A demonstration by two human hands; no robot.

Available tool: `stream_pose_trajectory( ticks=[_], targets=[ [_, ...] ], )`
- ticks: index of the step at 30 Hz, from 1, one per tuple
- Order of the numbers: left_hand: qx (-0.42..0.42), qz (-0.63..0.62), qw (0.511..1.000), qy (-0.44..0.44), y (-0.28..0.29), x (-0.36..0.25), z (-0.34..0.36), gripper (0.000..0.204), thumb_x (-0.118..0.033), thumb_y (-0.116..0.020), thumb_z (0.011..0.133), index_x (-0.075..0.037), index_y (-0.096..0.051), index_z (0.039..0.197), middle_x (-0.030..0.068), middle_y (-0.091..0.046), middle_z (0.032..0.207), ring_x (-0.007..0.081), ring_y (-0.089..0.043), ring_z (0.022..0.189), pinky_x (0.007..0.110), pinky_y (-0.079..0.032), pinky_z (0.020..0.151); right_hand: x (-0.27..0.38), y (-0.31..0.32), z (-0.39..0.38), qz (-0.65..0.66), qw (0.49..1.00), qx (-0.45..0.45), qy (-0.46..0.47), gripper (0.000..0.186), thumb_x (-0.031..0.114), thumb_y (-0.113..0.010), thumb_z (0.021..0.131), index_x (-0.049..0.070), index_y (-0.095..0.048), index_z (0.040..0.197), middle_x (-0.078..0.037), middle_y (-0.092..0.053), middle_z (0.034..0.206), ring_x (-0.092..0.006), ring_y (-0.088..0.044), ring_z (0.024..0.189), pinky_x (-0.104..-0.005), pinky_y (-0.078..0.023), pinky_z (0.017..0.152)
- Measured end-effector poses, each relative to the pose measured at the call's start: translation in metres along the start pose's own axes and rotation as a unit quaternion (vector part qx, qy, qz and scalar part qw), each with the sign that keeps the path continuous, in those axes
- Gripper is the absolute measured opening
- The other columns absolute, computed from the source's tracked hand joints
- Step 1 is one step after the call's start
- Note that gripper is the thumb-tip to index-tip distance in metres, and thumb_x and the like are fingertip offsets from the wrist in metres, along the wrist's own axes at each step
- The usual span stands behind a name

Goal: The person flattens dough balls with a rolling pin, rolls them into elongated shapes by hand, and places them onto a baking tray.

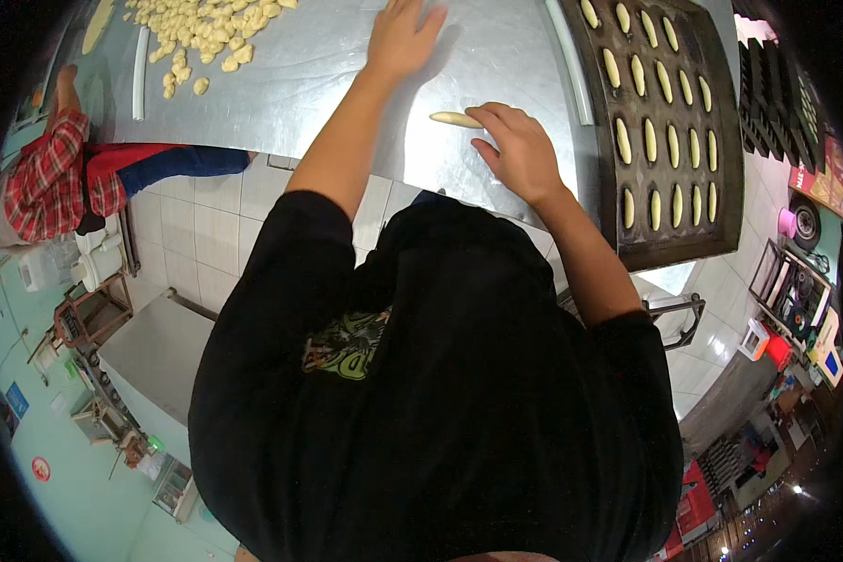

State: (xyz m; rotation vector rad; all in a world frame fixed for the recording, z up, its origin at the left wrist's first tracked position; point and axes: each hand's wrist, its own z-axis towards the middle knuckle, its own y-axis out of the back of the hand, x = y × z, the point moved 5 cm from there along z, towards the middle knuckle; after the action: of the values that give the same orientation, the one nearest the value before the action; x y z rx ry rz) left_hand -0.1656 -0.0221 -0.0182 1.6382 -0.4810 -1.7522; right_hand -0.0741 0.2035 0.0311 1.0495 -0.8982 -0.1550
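On the metal table (281, 103), a slim, pointed dough stick (452, 119) lies with its right end under the fingers of my right hand (520, 150). My right hand curls over that end, the thumb a little apart below it. Farther off and to the left, my left hand (403, 39) is open over the table with its fingers stretched out, some of them cut off by the upper edge. It holds nothing. To the right, a dark baking tray (665, 245) carries several rows of similar dough sticks (672, 147).
A heap of small dough lumps (211, 28) covers the far left of the table. White strips (140, 75) edge the work area on both sides. Another person in a red checked shirt (51, 178) stands at the left. Dark stacked trays (776, 98) are beyond the baking tray.
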Motion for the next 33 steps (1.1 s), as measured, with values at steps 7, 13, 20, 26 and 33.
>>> stream_pose_trajectory(
  ticks=[7,13,20,26,33],
  targets=[
    [-0.065,0.146,0.979,-0.126,0.011,-0.016,-0.066,0.049,-0.043,-0.054,0.094,-0.006,-0.061,0.125,0.0137,-0.055,0.137,0.028,-0.045,0.132,0.049,-0.025,0.114,-0.058,-0.033,0.016,0.388,0.87,0.139,-0.27,0.025,0.018,-0.061,0.095,0.003,-0.066,0.114,-0.003,-0.069,0.091,-0.0116,-0.061,0.076,-0.0236,-0.049,0.072],
    [-0.068,0.171,0.976,-0.114,0.008,-0.016,-0.066,0.048,-0.042,-0.054,0.094,-0.006,-0.062,0.124,0.0136,-0.054,0.139,0.0284,-0.045,0.133,0.051,-0.024,0.114,-0.066,-0.002,0.005,0.431,0.745,0.205,-0.467,0.024,0.019,-0.059,0.095,0.003,-0.067,0.111,-0.002,-0.067,0.09,-0.0078,-0.056,0.07,-0.0215,-0.045,0.064],
    [-0.076,0.185,0.979,-0.042,-0.005,-0.026,-0.077,0.049,-0.041,-0.053,0.094,-0.006,-0.059,0.129,0.0155,-0.05,0.143,0.0325,-0.039,0.138,0.054,-0.02,0.115,-0.048,0.02,0.022,0.096,0.957,0.183,-0.204,0.025,0.023,-0.069,0.084,0.008,-0.068,0.104,-0.013,-0.07,0.092,-0.024,-0.067,0.08,-0.0361,-0.052,0.07],
    [-0.037,0.274,0.954,0.119,-0.057,-0.073,-0.126,0.077,-0.05,-0.05,0.093,0.0,-0.032,0.149,0.0253,-0.022,0.157,0.0434,-0.016,0.146,0.06,-0.007,0.116,-0.095,0.163,0.048,-0.01,0.994,-0.021,-0.105,0.027,0.028,-0.067,0.084,0.013,-0.068,0.106,-0.015,-0.07,0.096,-0.0338,-0.067,0.088,-0.0425,-0.053,0.078],
    [-0.053,0.275,0.945,0.171,-0.088,-0.121,-0.147,0.081,-0.049,-0.054,0.09,0.002,-0.031,0.148,0.0287,-0.022,0.156,0.0452,-0.014,0.146,0.06,-0.006,0.116,-0.168,0.368,0.069,-0.016,0.872,-0.485,0.071,0.025,0.012,-0.069,0.09,0.003,-0.06,0.111,-0.007,-0.064,0.084,-0.0132,-0.058,0.072,-0.027,-0.049,0.069]
  ],
)
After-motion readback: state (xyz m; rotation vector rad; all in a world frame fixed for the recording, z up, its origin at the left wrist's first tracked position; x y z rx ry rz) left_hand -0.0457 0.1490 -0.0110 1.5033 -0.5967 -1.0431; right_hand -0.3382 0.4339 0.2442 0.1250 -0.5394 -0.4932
